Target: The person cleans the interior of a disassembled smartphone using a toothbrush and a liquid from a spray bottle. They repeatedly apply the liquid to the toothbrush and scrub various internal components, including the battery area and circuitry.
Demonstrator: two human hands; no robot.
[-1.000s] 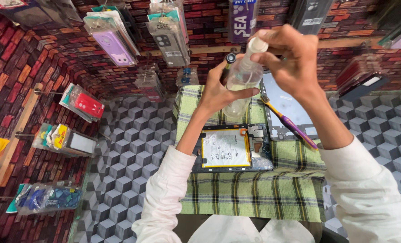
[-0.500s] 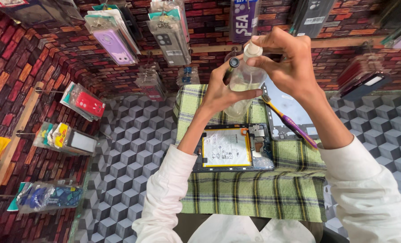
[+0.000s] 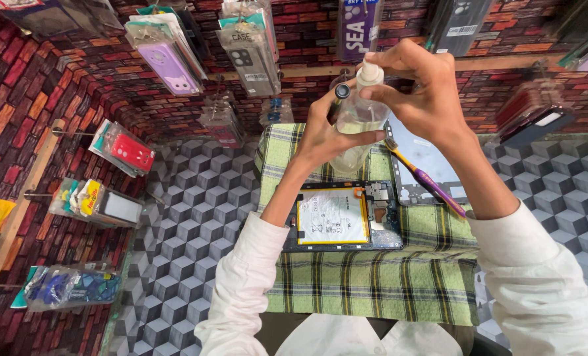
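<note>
Both hands are up on a clear plastic bottle [image 3: 354, 128], held above the far end of the green checked cloth [image 3: 373, 283]. Left hand [image 3: 330, 135] is wrapped around the body, with a dark little tool poking up by the fingers. Right hand [image 3: 420, 92] pinches the white cap [image 3: 370, 72]. Opened phone [image 3: 343, 216] lies flat below, with a purple-and-yellow toothbrush [image 3: 426, 177] just beside it.
</note>
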